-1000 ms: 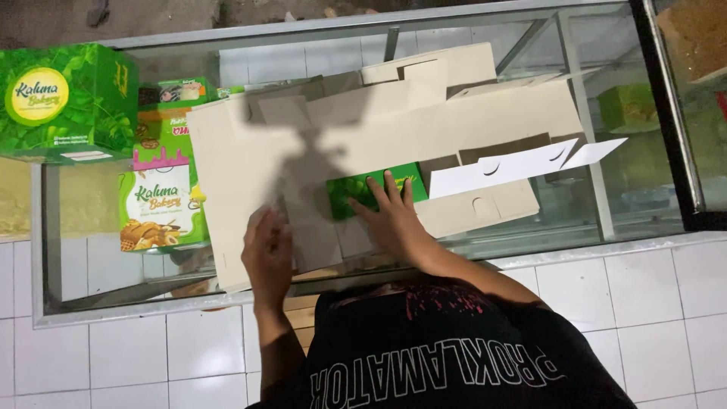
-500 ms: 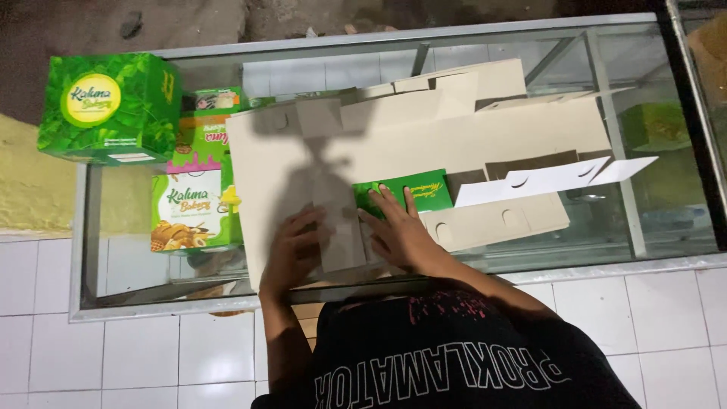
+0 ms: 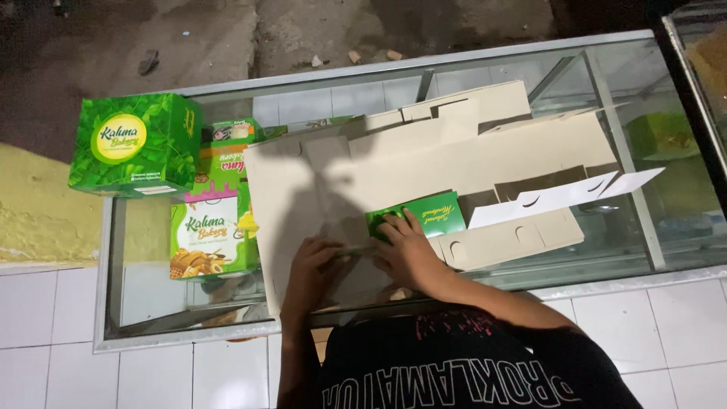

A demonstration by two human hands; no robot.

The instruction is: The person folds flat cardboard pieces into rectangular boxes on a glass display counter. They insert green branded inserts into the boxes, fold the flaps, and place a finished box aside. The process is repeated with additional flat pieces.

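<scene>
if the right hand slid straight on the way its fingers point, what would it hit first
The right hand points away from the person, fingers already resting on the folded-over green flap of the flat cardboard box blank. Going on, it would likely cross that flap onto the plain cardboard panel beyond.

Glass-topped display counter (image 3: pixel 628 250) with metal frame, flat unfolded beige cardboard box blanks (image 3: pixel 424 174) spread under and beyond both hands, assembled green box (image 3: pixel 136 144) on the counter's corner, well apart to the left of the left hand (image 3: pixel 310 265)
</scene>
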